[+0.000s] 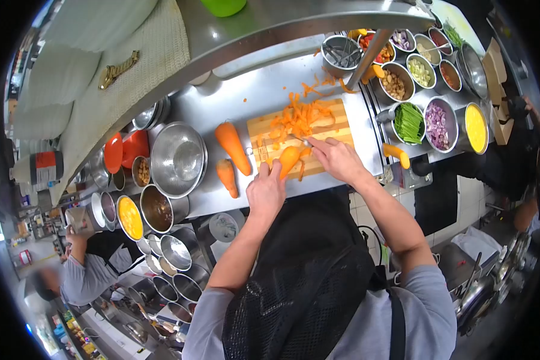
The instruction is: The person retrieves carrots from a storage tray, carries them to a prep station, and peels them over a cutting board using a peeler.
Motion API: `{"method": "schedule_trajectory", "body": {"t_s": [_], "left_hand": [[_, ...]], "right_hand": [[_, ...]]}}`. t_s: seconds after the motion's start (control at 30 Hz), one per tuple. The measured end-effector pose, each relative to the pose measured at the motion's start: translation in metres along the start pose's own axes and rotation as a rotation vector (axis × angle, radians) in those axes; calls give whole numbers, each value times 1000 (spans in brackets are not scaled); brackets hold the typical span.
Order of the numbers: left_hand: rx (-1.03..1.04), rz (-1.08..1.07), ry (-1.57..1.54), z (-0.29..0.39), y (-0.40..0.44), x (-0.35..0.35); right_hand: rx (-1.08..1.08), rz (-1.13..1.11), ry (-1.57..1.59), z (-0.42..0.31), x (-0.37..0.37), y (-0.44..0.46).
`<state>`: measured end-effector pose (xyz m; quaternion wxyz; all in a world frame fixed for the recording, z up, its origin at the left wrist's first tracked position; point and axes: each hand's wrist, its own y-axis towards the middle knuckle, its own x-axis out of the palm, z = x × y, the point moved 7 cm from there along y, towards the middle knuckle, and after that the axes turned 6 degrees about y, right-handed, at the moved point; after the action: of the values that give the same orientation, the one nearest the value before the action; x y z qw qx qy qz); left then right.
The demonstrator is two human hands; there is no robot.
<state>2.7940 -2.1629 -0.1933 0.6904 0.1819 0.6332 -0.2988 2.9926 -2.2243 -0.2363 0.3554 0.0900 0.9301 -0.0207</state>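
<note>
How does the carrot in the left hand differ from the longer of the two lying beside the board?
The held carrot is gripped by the left hand at the cutting board; the longer loose carrot lies untouched on the steel counter. The held carrot looks lighter and yellower; the loose carrot looks deeper orange. Both are orange.

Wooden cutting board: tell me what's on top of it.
Carrot peelings lie scattered across the wooden cutting board. Over its near edge, the left hand holds a carrot; the right hand grips a mostly hidden tool. Its surface beneath the peelings is covered.
</note>
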Motion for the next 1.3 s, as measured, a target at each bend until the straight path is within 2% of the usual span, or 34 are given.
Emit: {"method": "schedule_trajectory", "body": {"t_s": [0.07, 0.17, 0.23, 0.3, 0.33, 0.4, 0.47, 0.53, 0.6, 0.67, 0.73, 0.8, 0.83, 0.9, 0.97, 1.03, 1.07, 1.1, 1.17, 1.23, 1.3], "left_hand": [[24, 37, -8, 2, 1, -1], [23, 10, 15, -1, 0, 4], [-17, -17, -18, -7, 4, 7], [-53, -50, -58, -11, 4, 10], [-54, -43, -178, -15, 6, 7], [-56, -31, -292, -28, 12, 14], [-237, -277, -583, -52, 15, 67], [-221, -271, -543, -47, 15, 53], [-200, -266, -506, -38, 15, 38], [-197, -194, -350, -32, 15, 20], [-175, -175, -339, -29, 14, 18], [-155, -151, -331, -27, 17, 18], [-151, -141, -304, -29, 15, 18], [-153, -112, -281, -28, 20, 16], [-105, -42, -268, -22, 13, 11], [-82, -35, -258, -18, 14, 9], [-60, -21, -245, -17, 14, 6], [-63, -10, -249, -17, 16, 6], [-81, -46, -259, -22, 14, 13], [-88, -67, -252, -21, 13, 10], [-98, -67, -250, -19, 17, 9]], "right_hand": [[-83, 43, 35, -5, -2, -3], [58, 29, -35, 22, -8, -1], [106, 26, -18, 14, -14, 2], [-81, 56, 104, -3, -8, -5], [-86, 55, 101, -7, -6, -8], [112, -75, 127, -5, 11, -16], [54, -17, 120, 2, 24, -22], [10, 46, 113, -6, 16, -22], [131, 12, 10, -7, 1, -22], [134, 50, 17, -28, -14, -20], [138, 88, 18, -36, -12, -24], [12, -15, -13, -38, 12, -27], [17, -16, -11, -29, 15, -29], [165, 75, -110, 0, -4, -15], [161, 81, -83, -6, -1, -18], [-17, 7, -24, -32, 10, -23], [5, 52, -133, -13, 13, -23], [-4, 53, -140, -10, 4, -16], [114, 114, -89, 0, -9, -10], [102, 99, -73, -30, -14, -13], [-49, 37, 5, -46, 2, -22]]}}
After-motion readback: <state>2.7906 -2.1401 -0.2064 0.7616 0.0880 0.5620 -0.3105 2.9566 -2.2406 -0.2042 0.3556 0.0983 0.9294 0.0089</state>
